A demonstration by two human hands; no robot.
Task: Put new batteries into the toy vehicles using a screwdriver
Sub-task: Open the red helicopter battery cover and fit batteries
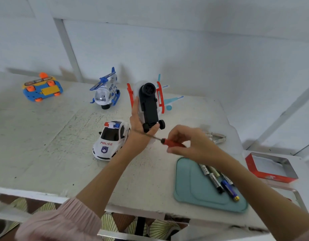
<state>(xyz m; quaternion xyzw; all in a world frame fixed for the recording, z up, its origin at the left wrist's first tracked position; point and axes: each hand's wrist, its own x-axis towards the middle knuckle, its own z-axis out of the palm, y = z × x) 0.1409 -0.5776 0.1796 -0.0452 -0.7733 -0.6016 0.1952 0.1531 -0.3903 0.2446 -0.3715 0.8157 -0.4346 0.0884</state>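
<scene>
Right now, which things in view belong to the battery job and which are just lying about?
In the job:
- toy plane, underside up, held by left hand
- screwdriver in right hand
- batteries on teal tray
- police car, blue helicopter, upturned blue-orange toy

Lying about:
- red box

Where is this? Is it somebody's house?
Probably a home work table, though I can't be sure: a scuffed white table against a plain wall, holding toys like a police car, with batteries on a teal tray.
</scene>
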